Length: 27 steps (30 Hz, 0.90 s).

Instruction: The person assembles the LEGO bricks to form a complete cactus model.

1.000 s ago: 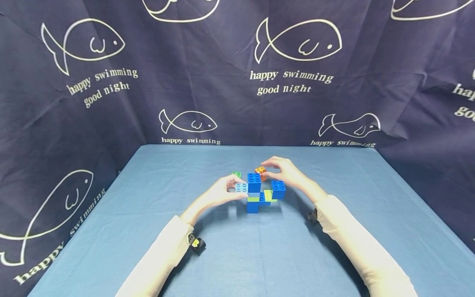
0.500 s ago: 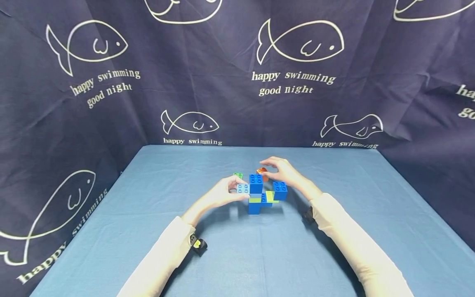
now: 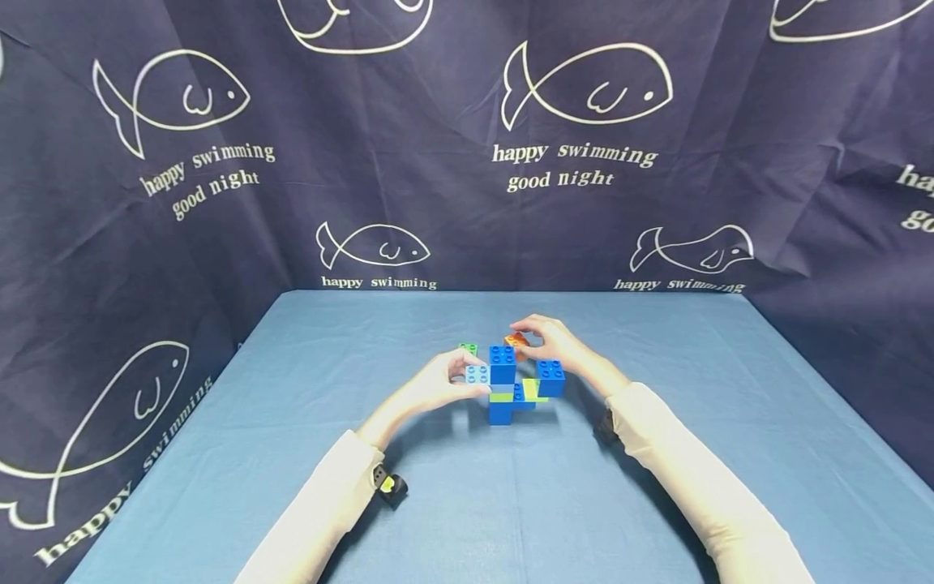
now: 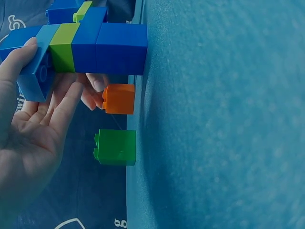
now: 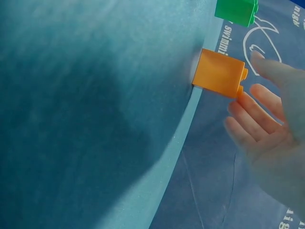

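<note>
Here's the toy-brick build (image 3: 500, 397), upright on the blue-covered tabletop (image 3: 365, 341), about midway between its left and right edges and well short of the far edge. A dark-blue brick (image 3: 499, 414) forms the foot; above it sit a second blue layer reaching right, a lime layer, a light-blue brick (image 3: 477, 375) jutting left, and a blue brick (image 3: 502, 370) on top. Out on the right arm, a lime piece (image 3: 530, 389) carries another blue brick (image 3: 550, 378), studs up.

And the left hand (image 3: 435, 381) has hold of that light-blue brick, thumb on the near side, fingers at the back, so it's pinched firmly at the build's left flank. Behind the build, towards the far edge, the orange brick (image 3: 514, 341) stands studs-up, and the right hand (image 3: 557, 342) is right there! Thumb and fingers are spread apart; the fingertips come up to the studs, though whether they actually touch, I can't tell. Left of the orange brick, well clear of it, stands the green brick (image 3: 469, 349), partly masked by the left hand.

Pale sleeves cover both forearms, a small black device (image 3: 392, 487) under the left wrist. Beyond the far edge hangs a dark backdrop (image 3: 452, 186) with white fish outlines and lettering reading "happy swimming good night".
</note>
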Each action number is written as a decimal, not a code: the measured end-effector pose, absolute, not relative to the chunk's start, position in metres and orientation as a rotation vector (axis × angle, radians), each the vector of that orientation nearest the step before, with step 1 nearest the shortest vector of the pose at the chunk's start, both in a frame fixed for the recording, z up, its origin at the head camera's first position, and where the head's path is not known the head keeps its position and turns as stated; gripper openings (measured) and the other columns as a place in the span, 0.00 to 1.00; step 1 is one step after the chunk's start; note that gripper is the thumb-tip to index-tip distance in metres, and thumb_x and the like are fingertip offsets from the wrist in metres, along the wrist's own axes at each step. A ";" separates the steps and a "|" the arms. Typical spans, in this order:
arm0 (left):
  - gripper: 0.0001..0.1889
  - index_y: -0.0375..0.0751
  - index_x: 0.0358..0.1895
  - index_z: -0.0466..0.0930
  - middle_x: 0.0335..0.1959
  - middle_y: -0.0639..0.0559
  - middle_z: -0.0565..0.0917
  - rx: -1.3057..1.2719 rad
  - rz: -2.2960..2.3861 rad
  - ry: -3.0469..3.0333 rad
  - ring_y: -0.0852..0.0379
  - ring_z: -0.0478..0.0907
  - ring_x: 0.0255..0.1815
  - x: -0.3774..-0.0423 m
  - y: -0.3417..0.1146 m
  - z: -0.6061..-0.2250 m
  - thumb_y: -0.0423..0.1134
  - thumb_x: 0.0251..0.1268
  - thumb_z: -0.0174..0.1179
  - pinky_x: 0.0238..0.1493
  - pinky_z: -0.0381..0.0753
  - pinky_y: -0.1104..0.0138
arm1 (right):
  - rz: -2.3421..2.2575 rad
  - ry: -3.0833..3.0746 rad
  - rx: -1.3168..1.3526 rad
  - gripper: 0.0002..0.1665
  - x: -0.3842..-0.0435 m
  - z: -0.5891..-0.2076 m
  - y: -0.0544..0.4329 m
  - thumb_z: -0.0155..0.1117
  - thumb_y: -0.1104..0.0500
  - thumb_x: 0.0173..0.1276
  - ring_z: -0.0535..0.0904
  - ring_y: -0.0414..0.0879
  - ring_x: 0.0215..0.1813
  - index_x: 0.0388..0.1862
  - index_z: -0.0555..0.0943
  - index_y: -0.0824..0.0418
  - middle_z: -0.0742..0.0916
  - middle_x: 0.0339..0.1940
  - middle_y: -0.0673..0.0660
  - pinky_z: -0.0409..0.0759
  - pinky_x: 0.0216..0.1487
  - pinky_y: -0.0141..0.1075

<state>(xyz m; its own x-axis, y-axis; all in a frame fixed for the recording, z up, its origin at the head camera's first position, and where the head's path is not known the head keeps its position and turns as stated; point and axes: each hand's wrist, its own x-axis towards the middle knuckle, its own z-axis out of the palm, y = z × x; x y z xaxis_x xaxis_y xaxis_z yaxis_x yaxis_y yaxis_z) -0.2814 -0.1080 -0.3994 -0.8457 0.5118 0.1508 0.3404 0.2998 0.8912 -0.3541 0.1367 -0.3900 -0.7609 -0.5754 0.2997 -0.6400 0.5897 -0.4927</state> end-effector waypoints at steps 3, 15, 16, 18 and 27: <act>0.17 0.38 0.48 0.76 0.45 0.46 0.81 0.803 1.580 2.395 0.57 0.79 0.47 -0.281 -0.108 -0.399 0.39 0.57 0.66 0.52 0.79 0.64 | 0.871 -2.729 1.033 0.25 -0.353 -0.389 0.137 0.66 0.65 0.60 0.77 0.59 0.54 0.56 0.75 0.71 0.82 0.50 0.66 0.74 0.58 0.52; 0.18 0.34 0.50 0.74 0.42 0.42 0.81 0.801 1.591 2.384 0.62 0.78 0.42 -0.281 -0.107 -0.400 0.34 0.57 0.65 0.50 0.79 0.65 | 0.760 -2.825 0.993 0.24 -0.351 -0.392 0.134 0.65 0.62 0.62 0.75 0.58 0.53 0.56 0.76 0.71 0.79 0.49 0.65 0.74 0.57 0.50; 0.17 0.33 0.50 0.74 0.42 0.42 0.82 0.797 1.591 2.384 0.63 0.78 0.41 -0.280 -0.107 -0.400 0.33 0.58 0.64 0.49 0.79 0.65 | 0.758 -2.829 0.989 0.23 -0.351 -0.392 0.134 0.65 0.62 0.62 0.75 0.58 0.52 0.55 0.76 0.71 0.79 0.48 0.64 0.75 0.56 0.49; 0.17 0.32 0.50 0.74 0.42 0.41 0.82 0.796 1.591 2.383 0.64 0.78 0.40 -0.276 -0.107 -0.395 0.32 0.58 0.64 0.48 0.79 0.66 | 0.765 -2.834 0.986 0.22 -0.350 -0.392 0.133 0.65 0.62 0.62 0.75 0.58 0.50 0.54 0.77 0.71 0.79 0.46 0.64 0.75 0.54 0.48; 0.17 0.30 0.49 0.74 0.41 0.41 0.81 0.796 1.592 2.392 0.65 0.77 0.39 -0.259 -0.104 -0.373 0.32 0.58 0.63 0.46 0.78 0.68 | 0.796 -2.833 0.974 0.19 -0.350 -0.394 0.133 0.65 0.60 0.62 0.76 0.55 0.45 0.50 0.79 0.69 0.79 0.42 0.62 0.76 0.51 0.47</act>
